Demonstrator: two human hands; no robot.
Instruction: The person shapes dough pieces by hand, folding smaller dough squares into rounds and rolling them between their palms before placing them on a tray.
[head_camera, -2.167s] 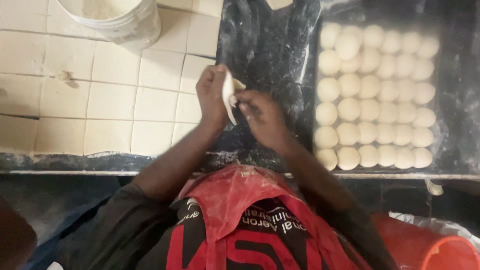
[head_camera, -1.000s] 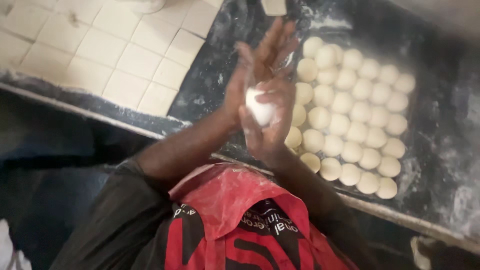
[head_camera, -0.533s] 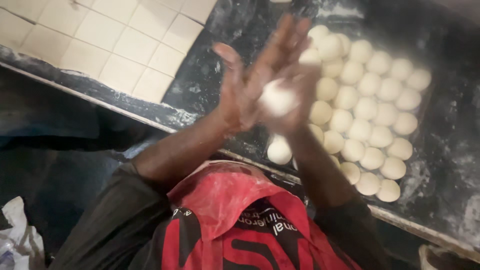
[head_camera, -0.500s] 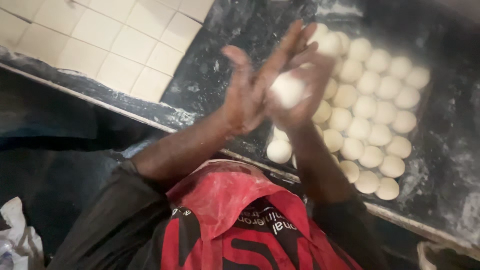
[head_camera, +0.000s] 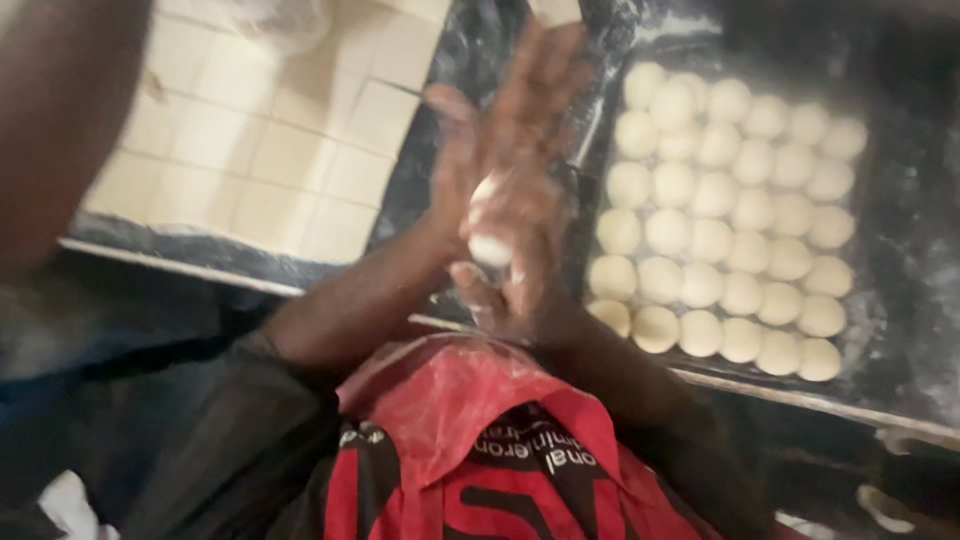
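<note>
A dark tabletop (head_camera: 915, 290) dusted with white flour fills the right and upper middle of the view, and its pale front edge (head_camera: 800, 400) runs slantwise from the lower right toward the left. Left of it lies a stretch of cream square tiles (head_camera: 270, 150) with darker joints, just beside the black surface and bordered below by a dark strip. Under that edge the space falls into deep shadow (head_camera: 120, 370), and the light is dim and warm, leaving the whole scene soft and blurred.
</note>
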